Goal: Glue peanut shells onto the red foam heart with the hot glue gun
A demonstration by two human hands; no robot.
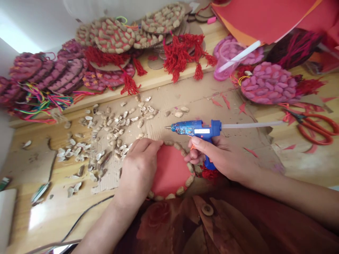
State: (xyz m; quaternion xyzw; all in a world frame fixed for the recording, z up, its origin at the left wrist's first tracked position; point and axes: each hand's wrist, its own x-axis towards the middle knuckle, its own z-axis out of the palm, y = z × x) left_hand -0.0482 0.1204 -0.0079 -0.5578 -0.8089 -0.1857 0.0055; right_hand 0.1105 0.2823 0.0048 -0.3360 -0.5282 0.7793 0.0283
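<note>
A round red disc lies close in front of me, its rim partly lined with peanut shells. My left hand rests on the disc's upper left edge, fingers curled and pressed down on the rim; whether a shell is under them is hidden. My right hand grips a blue hot glue gun by the handle, nozzle pointing left above the disc, a clear glue stick trailing right. A red tassel shows under the right hand.
Loose peanut shells are scattered on cardboard to the left. Finished shell-covered discs and red tassels pile along the back. Pink shell discs and a pink cup stand right; orange-handled scissors lie far right. A cable runs lower left.
</note>
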